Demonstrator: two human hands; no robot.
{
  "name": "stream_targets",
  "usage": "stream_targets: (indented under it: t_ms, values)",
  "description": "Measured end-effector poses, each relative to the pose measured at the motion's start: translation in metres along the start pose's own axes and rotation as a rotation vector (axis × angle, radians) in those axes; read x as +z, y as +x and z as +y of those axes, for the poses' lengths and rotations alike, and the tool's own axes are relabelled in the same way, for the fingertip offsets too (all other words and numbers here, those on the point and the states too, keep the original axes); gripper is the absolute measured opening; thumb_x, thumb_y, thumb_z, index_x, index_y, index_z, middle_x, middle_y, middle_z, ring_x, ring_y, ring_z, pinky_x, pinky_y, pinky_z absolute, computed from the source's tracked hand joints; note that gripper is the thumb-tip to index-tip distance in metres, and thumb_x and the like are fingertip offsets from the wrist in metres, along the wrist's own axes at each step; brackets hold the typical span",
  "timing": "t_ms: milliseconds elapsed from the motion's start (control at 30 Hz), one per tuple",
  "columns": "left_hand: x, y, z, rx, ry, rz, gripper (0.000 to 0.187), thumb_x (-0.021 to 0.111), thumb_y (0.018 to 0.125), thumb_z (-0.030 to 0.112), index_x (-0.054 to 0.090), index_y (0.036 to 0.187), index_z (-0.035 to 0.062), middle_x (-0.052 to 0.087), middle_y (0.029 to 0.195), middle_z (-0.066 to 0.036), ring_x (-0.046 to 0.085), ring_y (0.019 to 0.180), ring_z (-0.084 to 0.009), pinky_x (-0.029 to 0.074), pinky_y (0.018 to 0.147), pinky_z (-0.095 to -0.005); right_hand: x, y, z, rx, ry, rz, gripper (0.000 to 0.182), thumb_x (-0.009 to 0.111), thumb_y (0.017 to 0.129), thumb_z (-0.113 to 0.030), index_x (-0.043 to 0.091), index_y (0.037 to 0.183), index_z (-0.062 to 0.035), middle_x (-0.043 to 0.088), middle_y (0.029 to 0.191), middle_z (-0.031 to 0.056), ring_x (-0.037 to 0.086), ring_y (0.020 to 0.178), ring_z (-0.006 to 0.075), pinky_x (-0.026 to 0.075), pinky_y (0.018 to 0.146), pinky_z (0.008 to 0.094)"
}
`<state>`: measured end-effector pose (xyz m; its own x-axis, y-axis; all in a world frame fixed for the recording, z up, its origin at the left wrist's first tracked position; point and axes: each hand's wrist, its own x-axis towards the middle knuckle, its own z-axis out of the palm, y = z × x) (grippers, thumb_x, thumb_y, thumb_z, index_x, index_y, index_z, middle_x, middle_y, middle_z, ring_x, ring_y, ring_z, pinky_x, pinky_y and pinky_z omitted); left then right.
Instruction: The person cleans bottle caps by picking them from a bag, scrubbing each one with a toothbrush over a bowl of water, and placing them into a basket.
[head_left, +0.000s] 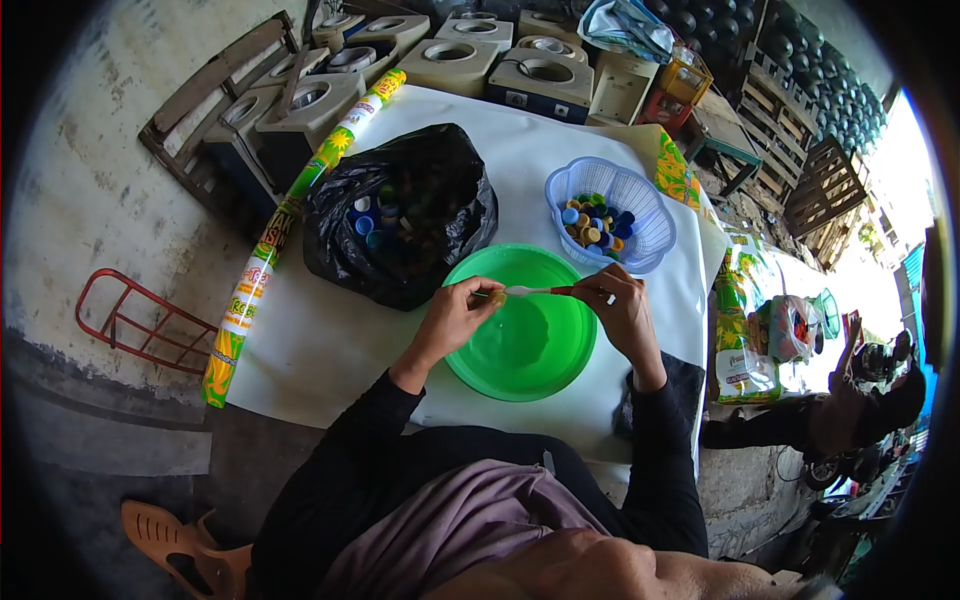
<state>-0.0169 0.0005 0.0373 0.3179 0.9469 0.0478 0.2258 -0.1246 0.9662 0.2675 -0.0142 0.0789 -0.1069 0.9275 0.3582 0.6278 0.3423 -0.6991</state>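
Over the green basin, my left hand pinches a small yellowish bottle cap between thumb and fingertips. My right hand grips the dark reddish handle of a small knife, and its pale blade points left with the tip right at the cap. Beyond the basin to the left lies an open black plastic bag with blue, white and green caps inside. A light-blue plastic basket at the back right holds several blue, yellow and white caps.
The white-covered table has a rolled printed sheet along its left edge. Dark cloth lies under my right forearm. Beige appliance casings stand behind; a red metal rack and an orange chair are left. Another person is at right.
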Motion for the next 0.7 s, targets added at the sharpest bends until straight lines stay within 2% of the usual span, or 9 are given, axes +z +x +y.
stream_targets:
  t_ms: [33,133,233,333,433,533,633,700]
  values:
    - [0.001,0.001,-0.004,-0.016,-0.056,-0.013,0.026,0.073,0.098,0.004,0.069,0.122,-0.0057,0.077,0.109,-0.010,0.074,0.102,-0.0143,0.060,0.090,-0.0282,0.001,0.001,-0.003,0.020,0.099,-0.027,0.011,0.083,0.084,-0.019,0.083,0.090,-0.0091,0.071,0.087,0.0035,0.067,0.074,0.0208,0.045,0.077,0.0363]
    - [0.005,0.001,-0.008,-0.019,-0.174,-0.016,0.023,0.074,0.097,0.003,0.069,0.118,-0.0058,0.077,0.106,-0.010,0.074,0.100,-0.0138,0.059,0.089,-0.0272,0.002,0.002,0.003,-0.042,-0.039,-0.022,0.010,0.081,0.085,-0.016,0.083,0.090,-0.0077,0.071,0.085,0.0059,0.068,0.072,0.0237,0.051,0.072,0.0370]
    - [0.003,0.000,-0.002,-0.006,-0.052,-0.028,0.025,0.075,0.095,0.001,0.068,0.118,-0.0049,0.077,0.107,-0.009,0.074,0.100,-0.0136,0.058,0.088,-0.0271,-0.002,0.003,0.003,-0.092,-0.096,0.090,0.011,0.080,0.085,-0.016,0.083,0.091,-0.0070,0.071,0.086,0.0070,0.068,0.072,0.0244,0.051,0.072,0.0366]
    - [0.004,-0.001,-0.001,0.033,-0.053,-0.008,0.023,0.076,0.094,-0.001,0.068,0.115,-0.0031,0.077,0.107,-0.008,0.074,0.100,-0.0137,0.058,0.090,-0.0276,-0.002,0.001,0.002,-0.028,-0.014,-0.057,0.011,0.081,0.085,-0.018,0.083,0.090,-0.0088,0.071,0.086,0.0046,0.068,0.076,0.0224,0.047,0.076,0.0360]
    - [0.005,-0.001,-0.004,0.026,-0.103,-0.002,0.021,0.078,0.093,0.000,0.069,0.112,-0.0019,0.077,0.104,-0.008,0.074,0.100,-0.0135,0.058,0.088,-0.0278,-0.006,0.003,-0.002,-0.199,-0.253,0.058,0.008,0.081,0.085,-0.009,0.082,0.091,-0.0036,0.069,0.080,0.0081,0.067,0.068,0.0207,0.051,0.065,0.0351]
    - [0.005,-0.004,0.005,0.054,-0.036,0.031,0.019,0.078,0.092,0.000,0.068,0.108,-0.0015,0.077,0.102,-0.008,0.074,0.098,-0.0140,0.058,0.087,-0.0282,-0.002,0.001,0.000,-0.047,-0.033,0.026,0.012,0.083,0.085,-0.018,0.082,0.088,-0.0066,0.068,0.082,0.0043,0.065,0.072,0.0207,0.048,0.076,0.0371]
    - [0.006,-0.003,-0.003,0.140,0.052,0.065,0.019,0.079,0.092,0.000,0.067,0.106,-0.0018,0.077,0.101,-0.009,0.075,0.097,-0.0150,0.060,0.086,-0.0290,0.002,-0.004,-0.003,-0.120,-0.328,0.040,0.017,0.083,0.085,-0.027,0.082,0.086,-0.0104,0.067,0.083,0.0010,0.064,0.079,0.0197,0.041,0.087,0.0379]
    - [0.006,-0.004,-0.004,0.193,0.096,0.078,0.019,0.079,0.091,0.000,0.066,0.105,-0.0017,0.077,0.101,-0.009,0.075,0.096,-0.0154,0.061,0.086,-0.0299,0.005,-0.006,0.002,-0.144,-0.428,-0.059,0.017,0.083,0.085,-0.029,0.082,0.087,-0.0115,0.065,0.083,0.0005,0.064,0.083,0.0188,0.037,0.089,0.0380]
